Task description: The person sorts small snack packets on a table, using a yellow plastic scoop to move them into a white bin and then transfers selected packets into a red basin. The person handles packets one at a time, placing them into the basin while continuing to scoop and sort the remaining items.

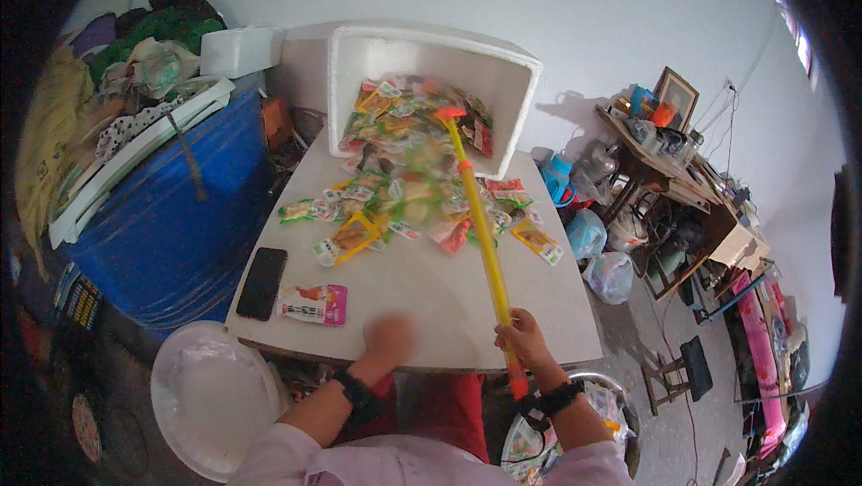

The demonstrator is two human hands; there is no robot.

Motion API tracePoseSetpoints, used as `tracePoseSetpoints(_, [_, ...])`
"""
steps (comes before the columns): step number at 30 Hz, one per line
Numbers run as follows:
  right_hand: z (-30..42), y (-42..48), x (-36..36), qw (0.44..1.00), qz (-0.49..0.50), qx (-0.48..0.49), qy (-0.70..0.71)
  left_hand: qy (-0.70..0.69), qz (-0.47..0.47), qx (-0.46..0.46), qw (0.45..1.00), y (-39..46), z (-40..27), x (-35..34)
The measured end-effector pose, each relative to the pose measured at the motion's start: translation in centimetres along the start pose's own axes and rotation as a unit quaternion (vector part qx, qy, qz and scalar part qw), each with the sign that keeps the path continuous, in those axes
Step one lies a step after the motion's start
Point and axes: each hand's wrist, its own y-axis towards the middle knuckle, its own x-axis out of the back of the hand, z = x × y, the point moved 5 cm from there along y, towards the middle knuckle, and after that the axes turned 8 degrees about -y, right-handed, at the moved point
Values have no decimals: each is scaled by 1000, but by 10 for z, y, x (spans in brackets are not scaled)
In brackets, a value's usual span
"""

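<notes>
My right hand (525, 341) is closed around the lower shaft of a yellow rod with orange ends (481, 230). The rod's orange head lies among small food packets (397, 123) inside a white foam box (528, 92), which rests on its side with its opening towards me. More packets (353, 233) spill from the box across the white table (431, 304). My left hand (390, 339) is blurred over the table's near edge, so its fingers are unclear. Left of it lie a pink and white packet (313, 304) and a black phone (261, 284).
A big blue barrel (182, 216) stands left of the table, with a round white tub (212, 398) below it. At lower right, a basin (633, 418) holds more packets. Plastic bags (609, 277), a small stool (693, 368) and a cluttered wooden desk (667, 166) are on the right.
</notes>
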Motion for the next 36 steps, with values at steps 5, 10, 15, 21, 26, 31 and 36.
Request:
tracePoseSetpoints(5, [-2, 66, -31, 997, 3, 44, -61, -11, 43, 33, 998, 2, 0, -1])
tracePoseSetpoints(10, [22, 99, -45, 926, -36, 123, -355, 20, 59, 37, 997, 3, -2, 0])
tracePoseSetpoints(15, [20, 106, -38, 813, -42, 94, -573, 7, -12, 5, 1000, -2, 0, 1])
tracePoseSetpoints(21, [20, 50, -19, 737, -114, 115, -657, 24, 5, 6, 1000, -3, 6, -6])
tracePoseSetpoints(26, [3, 40, 12, 736, -136, 64, -660, 15, 12, 11, 1000, -3, 5, -6])
tracePoseSetpoints(31, [2, 42, 6, 696, -125, 80, -702, -10, 51, 66, 996, -1, 5, -3])
tracePoseSetpoints(36, [1, 53, -7, 681, -125, 90, -716, 50, 14, 27, 998, 2, 1, 1])
